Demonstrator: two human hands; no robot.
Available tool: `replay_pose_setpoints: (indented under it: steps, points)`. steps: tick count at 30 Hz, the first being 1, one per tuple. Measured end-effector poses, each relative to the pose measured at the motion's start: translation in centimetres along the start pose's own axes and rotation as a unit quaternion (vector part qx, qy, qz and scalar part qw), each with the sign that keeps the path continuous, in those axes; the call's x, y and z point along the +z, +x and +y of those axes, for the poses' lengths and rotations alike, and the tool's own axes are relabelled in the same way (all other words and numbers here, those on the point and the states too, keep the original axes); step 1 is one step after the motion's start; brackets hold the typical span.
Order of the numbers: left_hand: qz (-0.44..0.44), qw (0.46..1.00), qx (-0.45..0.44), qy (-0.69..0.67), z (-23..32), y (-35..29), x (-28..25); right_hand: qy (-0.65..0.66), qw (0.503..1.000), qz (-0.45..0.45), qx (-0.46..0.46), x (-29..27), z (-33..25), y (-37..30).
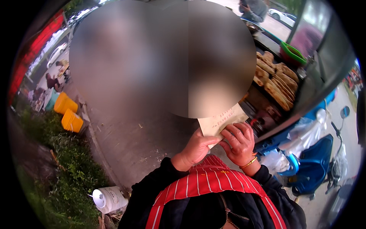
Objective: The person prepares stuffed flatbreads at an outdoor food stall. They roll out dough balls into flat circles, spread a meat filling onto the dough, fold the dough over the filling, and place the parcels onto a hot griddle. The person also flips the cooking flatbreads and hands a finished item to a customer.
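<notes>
Both my hands hold a light brown paper bag (207, 128) with red print, out in front of my red striped apron (206, 182). My left hand (196, 147) pinches its lower left side, thumb lying across the paper. On the right, my right hand (239, 143) has its fingers curled over the bag's near edge; a gold bangle circles that wrist. The far part of the bag runs into a blurred patch, so I cannot tell what, if anything, is inside. Beyond my right hand lie long browned flatbreads (280, 82) in rows on a dark stall counter.
A green and red basin (292, 53) stands behind the breads. Blue vehicle parts (314, 164) and clear plastic bags (305, 131) are at the right. Yellow buckets (71, 120), a white bucket (110, 199) and shrubs (72, 168) line the left. A large blur hides the upper middle.
</notes>
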State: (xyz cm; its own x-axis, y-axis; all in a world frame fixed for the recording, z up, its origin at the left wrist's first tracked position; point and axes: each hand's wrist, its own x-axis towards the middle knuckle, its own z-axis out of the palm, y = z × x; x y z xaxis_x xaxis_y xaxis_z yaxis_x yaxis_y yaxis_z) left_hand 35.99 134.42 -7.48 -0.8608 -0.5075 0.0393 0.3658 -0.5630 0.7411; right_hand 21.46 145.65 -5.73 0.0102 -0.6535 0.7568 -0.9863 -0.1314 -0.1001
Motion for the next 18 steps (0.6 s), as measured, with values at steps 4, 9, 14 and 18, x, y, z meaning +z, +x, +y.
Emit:
replay_pose_setpoints:
  steps: [4, 9, 14, 18]
  points:
    - [0.06, 0.99, 0.008, -0.128, 3.1, 1.5, -6.8, 0.095, 0.994, 0.019, -0.043, 8.7, 1.3, 3.8]
    - [0.09, 0.978, 0.028, -0.186, 9.5, 6.6, -12.4, 0.174, 0.98, 0.039, -0.084, 16.4, 3.3, 11.6]
    - [0.214, 0.955, 0.087, -0.185, 15.8, 11.2, -16.6, 0.262, 0.959, 0.009, -0.103, 21.7, 5.6, 18.4]
    - [0.267, 0.94, 0.104, -0.185, 17.8, 14.6, -19.0, 0.271, 0.959, -0.027, -0.076, 25.4, 7.5, 21.8]
